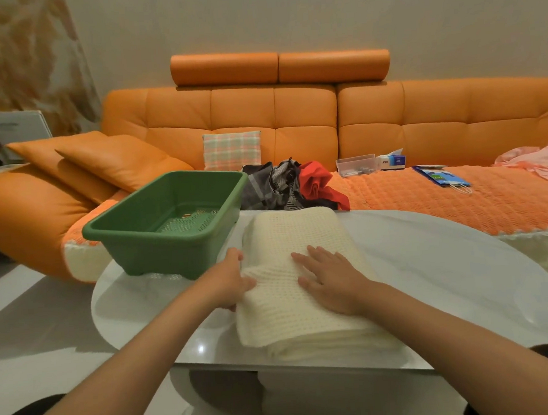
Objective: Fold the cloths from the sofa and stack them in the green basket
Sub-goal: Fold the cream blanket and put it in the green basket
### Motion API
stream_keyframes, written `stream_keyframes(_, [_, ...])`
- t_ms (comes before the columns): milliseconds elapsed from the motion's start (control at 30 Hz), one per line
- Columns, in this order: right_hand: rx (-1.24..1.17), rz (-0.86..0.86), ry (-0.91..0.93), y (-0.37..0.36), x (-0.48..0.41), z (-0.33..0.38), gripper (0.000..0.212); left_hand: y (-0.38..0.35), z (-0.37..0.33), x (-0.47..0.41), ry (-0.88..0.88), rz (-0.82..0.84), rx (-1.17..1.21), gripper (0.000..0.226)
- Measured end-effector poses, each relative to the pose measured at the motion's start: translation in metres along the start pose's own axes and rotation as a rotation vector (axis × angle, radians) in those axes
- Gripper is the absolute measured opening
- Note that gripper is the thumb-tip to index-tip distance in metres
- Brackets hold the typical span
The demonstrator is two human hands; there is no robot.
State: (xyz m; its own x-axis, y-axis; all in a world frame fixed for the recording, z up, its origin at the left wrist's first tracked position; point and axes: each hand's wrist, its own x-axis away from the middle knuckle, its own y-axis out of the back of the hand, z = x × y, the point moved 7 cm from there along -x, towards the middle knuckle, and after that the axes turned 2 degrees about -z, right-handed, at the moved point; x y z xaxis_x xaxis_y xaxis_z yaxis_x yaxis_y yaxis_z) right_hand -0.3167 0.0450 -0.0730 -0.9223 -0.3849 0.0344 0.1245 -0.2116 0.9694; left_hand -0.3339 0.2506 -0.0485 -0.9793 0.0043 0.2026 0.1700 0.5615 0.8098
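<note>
Both forearms reach forward over a glossy white table [446,270]. Left hand [230,282] curls round the left edge of the folded cream cloth [304,311], thumb on top; right hand [330,279] lies flat on the upper face, fingers straight and spread, holding nothing. Cloth sits mid-table as a thick, multi-layer bundle, its near end at the table's near edge. Green basket [160,256] stands just left of it, empty, apparently overhanging the table's far-left edge. Unfolded cloths [274,188], a red one [317,180] among them, are heaped on the sofa [292,110] behind the table. Risks, as judged: (1) slick tabletop, so a sideways pull from the left hand alone could slide the bundle off the near edge; (2) springy knit layers may fan open if lifted by one side, undoing the fold; (3) bundle looks nearly as long as the basket's floor, so it may jam or buckle going in; (4) weight dropped on the basket's outer end could tip it.
</note>
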Motion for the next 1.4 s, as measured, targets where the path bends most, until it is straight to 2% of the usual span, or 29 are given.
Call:
stream_keyframes(67, [0.010,-0.001,0.034,0.000,0.004,0.001,0.055,-0.004,0.009,0.005,-0.011,0.035,-0.180,0.049])
stream_keyframes(133, [0.025,0.003,0.062,-0.003,0.009,0.002,0.053,-0.024,0.016,0.009,-0.033,0.099,-0.381,0.054])
stream_keyframes(200, [0.038,0.001,0.078,-0.003,0.010,0.003,0.053,-0.029,0.006,0.010,-0.133,-0.059,-0.416,0.048])
stream_keyframes(267, [0.036,-0.013,0.086,-0.002,0.011,0.003,0.053,-0.025,-0.010,0.014,-0.234,-0.242,-0.269,0.040])
stream_keyframes(300, [0.034,-0.021,0.093,-0.001,0.012,0.003,0.053,-0.027,-0.012,0.015,-0.227,-0.254,-0.139,0.040])
stream_keyframes(500, [0.013,-0.079,0.189,0.012,0.037,0.007,0.055,-0.073,-0.016,0.017,-0.087,-0.024,0.681,0.065])
stream_keyframes(567, [0.021,-0.114,0.240,0.021,0.048,0.005,0.058,-0.075,-0.017,0.015,-0.070,0.023,0.765,0.069])
stream_keyframes(633, [0.065,-0.117,0.286,0.027,0.058,0.004,0.062,-0.067,-0.020,0.012,-0.162,-0.037,0.450,0.072])
stream_keyframes(733, [0.158,-0.073,0.339,0.026,0.074,0.002,0.075,-0.041,-0.046,0.028,-0.529,-0.354,-0.042,0.062])
stream_keyframes(767, [0.194,-0.055,0.356,0.023,0.078,0.001,0.081,-0.040,-0.059,0.037,-0.668,-0.374,-0.142,0.053])
stream_keyframes(833, [0.278,-0.038,0.385,0.016,0.085,-0.005,0.088,-0.053,-0.074,0.052,-0.801,-0.213,-0.282,0.047])
stream_keyframes(900, [0.328,-0.043,0.395,0.010,0.089,-0.013,0.093,-0.070,-0.073,0.056,-0.770,-0.048,-0.389,0.074])
stream_keyframes(967, [0.329,-0.034,0.390,0.010,0.092,-0.020,0.096,-0.076,-0.071,0.055,-0.770,-0.023,-0.474,0.093])
stream_keyframes(1100, [0.423,0.016,0.320,0.018,0.093,-0.037,0.104,-0.072,-0.068,0.047,-0.779,-0.026,-0.552,0.091])
stream_keyframes(1167, [0.447,-0.015,0.250,0.020,0.091,-0.046,0.100,-0.071,-0.066,0.042,-0.754,-0.030,-0.669,0.094])
stream_keyframes(1267, [0.352,-0.138,0.173,0.024,0.083,-0.053,0.073,-0.075,-0.066,0.037,-0.719,-0.038,-0.739,0.096])
stream_keyframes(1333, [0.291,-0.194,0.139,0.032,0.076,-0.052,0.057,-0.074,-0.071,0.033,-0.710,-0.071,-0.701,0.086])
stream_keyframes(1400, [0.232,-0.194,0.086,0.046,0.072,-0.053,0.052,-0.061,-0.077,0.030,-0.688,-0.126,-0.579,0.071])
